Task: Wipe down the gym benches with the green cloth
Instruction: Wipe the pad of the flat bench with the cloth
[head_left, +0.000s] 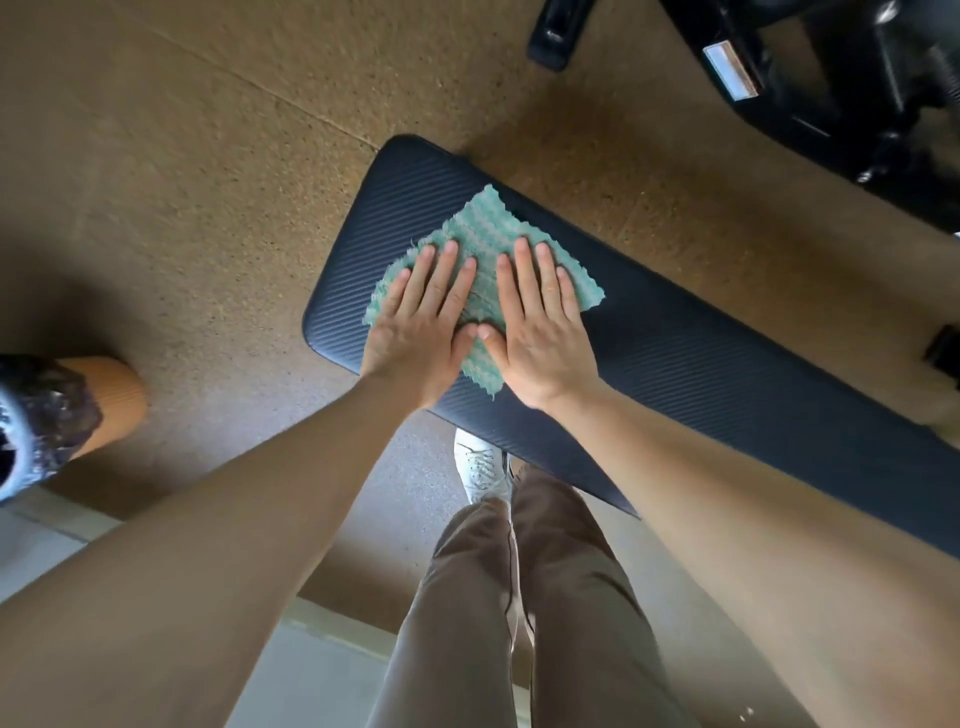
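Note:
A dark ribbed gym bench pad (701, 364) runs from the upper middle toward the lower right. The green cloth (483, 228) lies spread flat near the pad's rounded far-left end. My left hand (423, 322) presses flat on the cloth's left half, fingers straight. My right hand (540, 327) presses flat on its right half, fingers straight and close together. The two thumbs meet in the middle of the cloth.
Brown speckled floor (208, 182) surrounds the bench. Black gym equipment (831, 78) stands at the top right. An orange and dark object (67, 410) sits at the left edge. My legs in brown trousers (519, 597) and a white shoe (480, 467) are beside the bench.

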